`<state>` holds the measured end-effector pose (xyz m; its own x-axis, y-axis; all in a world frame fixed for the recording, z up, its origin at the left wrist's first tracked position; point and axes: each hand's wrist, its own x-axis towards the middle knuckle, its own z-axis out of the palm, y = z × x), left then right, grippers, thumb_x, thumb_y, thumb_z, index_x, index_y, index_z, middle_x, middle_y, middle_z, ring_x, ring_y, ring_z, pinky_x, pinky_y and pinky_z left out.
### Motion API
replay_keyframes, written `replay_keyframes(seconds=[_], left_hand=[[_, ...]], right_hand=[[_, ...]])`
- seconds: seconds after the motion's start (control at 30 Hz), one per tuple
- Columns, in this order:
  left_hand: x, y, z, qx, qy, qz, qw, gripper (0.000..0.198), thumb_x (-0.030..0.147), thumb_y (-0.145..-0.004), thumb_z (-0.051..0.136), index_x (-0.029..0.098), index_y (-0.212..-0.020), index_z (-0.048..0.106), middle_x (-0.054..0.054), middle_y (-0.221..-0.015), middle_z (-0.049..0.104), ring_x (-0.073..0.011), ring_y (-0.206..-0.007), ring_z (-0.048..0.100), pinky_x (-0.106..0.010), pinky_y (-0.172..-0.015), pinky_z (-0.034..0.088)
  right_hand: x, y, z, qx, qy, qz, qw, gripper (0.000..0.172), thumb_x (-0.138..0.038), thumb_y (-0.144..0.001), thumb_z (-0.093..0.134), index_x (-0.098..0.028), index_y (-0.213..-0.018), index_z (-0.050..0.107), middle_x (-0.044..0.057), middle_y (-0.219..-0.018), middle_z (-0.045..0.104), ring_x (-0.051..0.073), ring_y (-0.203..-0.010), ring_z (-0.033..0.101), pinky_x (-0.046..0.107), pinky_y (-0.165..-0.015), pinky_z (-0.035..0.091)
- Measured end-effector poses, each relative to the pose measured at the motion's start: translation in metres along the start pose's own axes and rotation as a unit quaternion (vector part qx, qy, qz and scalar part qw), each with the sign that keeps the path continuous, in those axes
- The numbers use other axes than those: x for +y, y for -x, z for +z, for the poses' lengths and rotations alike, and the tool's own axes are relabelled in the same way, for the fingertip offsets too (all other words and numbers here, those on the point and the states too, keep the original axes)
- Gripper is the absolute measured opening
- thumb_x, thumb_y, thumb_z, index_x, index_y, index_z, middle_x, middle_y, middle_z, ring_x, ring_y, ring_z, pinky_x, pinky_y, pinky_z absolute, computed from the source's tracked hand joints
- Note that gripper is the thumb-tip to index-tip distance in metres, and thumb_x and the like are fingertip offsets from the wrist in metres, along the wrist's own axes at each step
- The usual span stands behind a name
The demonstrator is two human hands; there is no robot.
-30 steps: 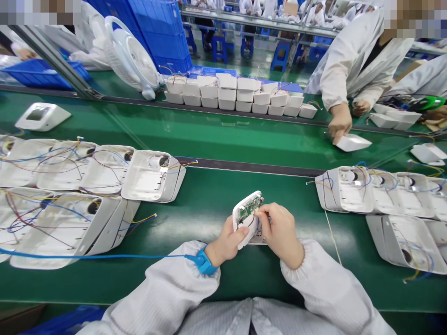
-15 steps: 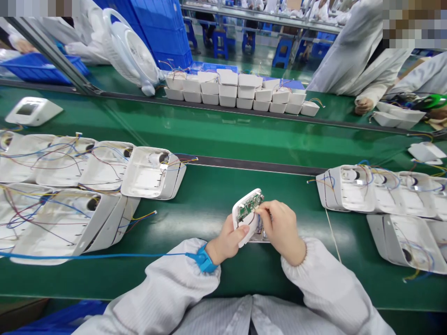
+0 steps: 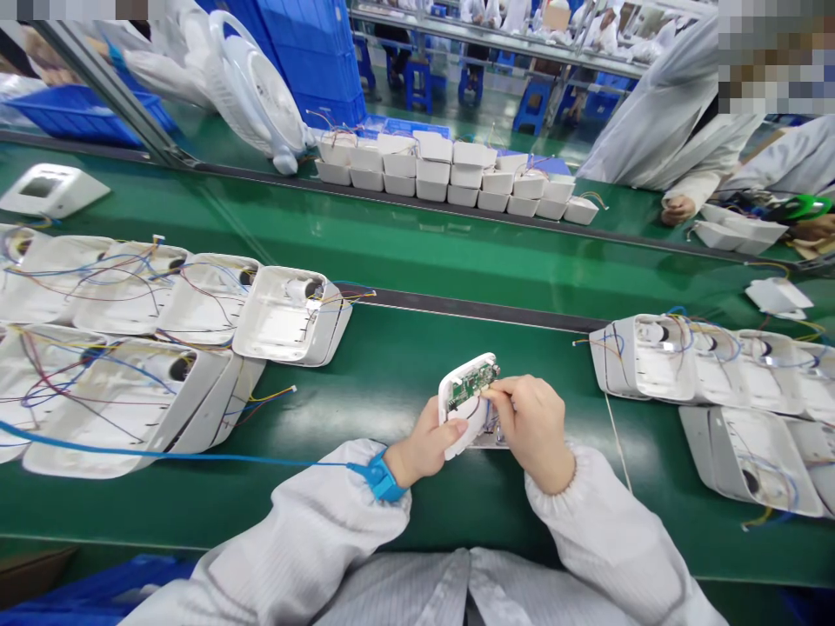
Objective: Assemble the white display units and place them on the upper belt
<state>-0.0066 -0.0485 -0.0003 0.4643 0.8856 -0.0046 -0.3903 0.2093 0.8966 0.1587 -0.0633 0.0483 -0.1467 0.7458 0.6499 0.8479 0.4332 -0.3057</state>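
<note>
My left hand point(image 3: 427, 442) grips a white plastic cover point(image 3: 458, 432) by its lower left edge, holding it tilted up. On the cover's inner face sits a green circuit board point(image 3: 470, 388). My right hand point(image 3: 533, 426) is closed in a pinch at the board's right edge; a small pale connector seems to be between thumb and forefinger, mostly hidden. Wires run below the board. Behind the cover, a white housing point(image 3: 490, 445) lies on the green bench, largely covered by my hands. A blue wrist strap point(image 3: 384, 476) circles my left wrist.
White housings with loose wires stand in rows at left point(image 3: 287, 317) and right point(image 3: 662, 356). Stacked white housings point(image 3: 430, 174) line the far side beyond the green belt, near a white fan point(image 3: 261, 87). A blue cord point(image 3: 196, 454) crosses the bench. A co-worker's hand point(image 3: 678, 209) rests at far right.
The view has shifted slightly. Both hands keep their hold on the cover and at the board's edge, with only a small movement of the right fingers.
</note>
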Motion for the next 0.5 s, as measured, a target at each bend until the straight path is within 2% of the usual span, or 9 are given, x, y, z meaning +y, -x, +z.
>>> replay_keyframes(seconds=[0.13, 0.17, 0.2, 0.27, 0.33, 0.37, 0.43, 0.5], left_hand=[[0.005, -0.002, -0.006, -0.028, 0.026, -0.026, 0.999, 0.057, 0.055, -0.072, 0.078, 0.012, -0.108, 0.069, -0.008, -0.093, 0.07, -0.0211, -0.082, 0.063, -0.032, -0.078, 0.052], [0.008, -0.003, -0.008, -0.041, 0.03, -0.033, 0.998, 0.059, 0.055, -0.072, 0.078, 0.012, -0.112, 0.069, -0.008, -0.095, 0.071, -0.0214, -0.083, 0.064, -0.032, -0.078, 0.052], [0.011, -0.005, -0.011, -0.054, 0.027, -0.036, 0.998, 0.062, 0.056, -0.072, 0.078, 0.013, -0.116, 0.068, -0.009, -0.098, 0.072, -0.0225, -0.086, 0.066, -0.033, -0.079, 0.053], [0.017, -0.009, -0.017, -0.085, -0.007, -0.02, 0.996, 0.071, 0.064, -0.071, 0.076, 0.014, -0.121, 0.067, -0.011, -0.104, 0.072, -0.0261, -0.091, 0.067, -0.036, -0.082, 0.054], [0.025, -0.014, -0.023, -0.105, -0.082, 0.038, 0.99, 0.083, 0.075, -0.068, 0.071, 0.013, -0.123, 0.067, -0.014, -0.109, 0.073, -0.0304, -0.095, 0.069, -0.039, -0.083, 0.055], [0.029, -0.017, -0.027, -0.099, -0.131, 0.081, 0.983, 0.087, 0.08, -0.067, 0.066, 0.013, -0.123, 0.068, -0.015, -0.112, 0.073, -0.0326, -0.1, 0.068, -0.041, -0.087, 0.054], [0.037, -0.022, -0.034, -0.048, -0.226, 0.166, 0.959, 0.091, 0.087, -0.072, 0.049, 0.015, -0.122, 0.07, -0.017, -0.122, 0.07, -0.0358, -0.114, 0.064, -0.046, -0.1, 0.049], [0.041, -0.026, -0.04, -0.003, -0.285, 0.199, 0.938, 0.09, 0.086, -0.082, 0.029, 0.016, -0.118, 0.073, -0.017, -0.129, 0.067, -0.0354, -0.124, 0.059, -0.05, -0.109, 0.042]], right_hand=[[0.003, 0.002, 0.001, -0.008, -0.036, 0.045, 0.998, 0.009, -0.025, -0.094, 0.064, -0.022, -0.086, 0.06, 0.0, -0.081, 0.072, 0.015, -0.074, 0.065, 0.029, -0.07, 0.046], [0.004, 0.002, 0.001, -0.006, -0.051, 0.072, 0.996, 0.01, -0.029, -0.091, 0.067, -0.021, -0.091, 0.06, 0.002, -0.087, 0.072, 0.016, -0.077, 0.066, 0.03, -0.071, 0.047], [0.005, 0.001, 0.001, -0.006, -0.072, 0.102, 0.992, 0.018, -0.032, -0.088, 0.071, -0.021, -0.098, 0.061, 0.005, -0.095, 0.072, 0.018, -0.083, 0.067, 0.03, -0.073, 0.049], [0.008, -0.001, 0.001, -0.031, -0.134, 0.152, 0.979, 0.032, -0.035, -0.084, 0.074, -0.021, -0.11, 0.06, 0.008, -0.106, 0.07, 0.02, -0.091, 0.067, 0.032, -0.076, 0.052], [0.011, -0.002, -0.001, -0.064, -0.208, 0.174, 0.96, 0.027, -0.031, -0.086, 0.072, -0.023, -0.109, 0.061, 0.005, -0.102, 0.071, 0.019, -0.088, 0.068, 0.031, -0.075, 0.054], [0.012, -0.002, -0.003, -0.071, -0.244, 0.174, 0.951, 0.02, -0.029, -0.086, 0.071, -0.024, -0.104, 0.062, 0.002, -0.095, 0.071, 0.017, -0.084, 0.068, 0.03, -0.073, 0.054], [0.014, -0.002, -0.005, -0.056, -0.291, 0.144, 0.944, 0.012, -0.023, -0.087, 0.069, -0.024, -0.095, 0.06, 0.001, -0.089, 0.071, 0.016, -0.08, 0.068, 0.03, -0.072, 0.054], [0.016, -0.002, -0.006, -0.04, -0.279, 0.048, 0.958, 0.009, -0.016, -0.089, 0.063, -0.024, -0.09, 0.059, 0.001, -0.09, 0.071, 0.016, -0.086, 0.069, 0.031, -0.076, 0.053]])
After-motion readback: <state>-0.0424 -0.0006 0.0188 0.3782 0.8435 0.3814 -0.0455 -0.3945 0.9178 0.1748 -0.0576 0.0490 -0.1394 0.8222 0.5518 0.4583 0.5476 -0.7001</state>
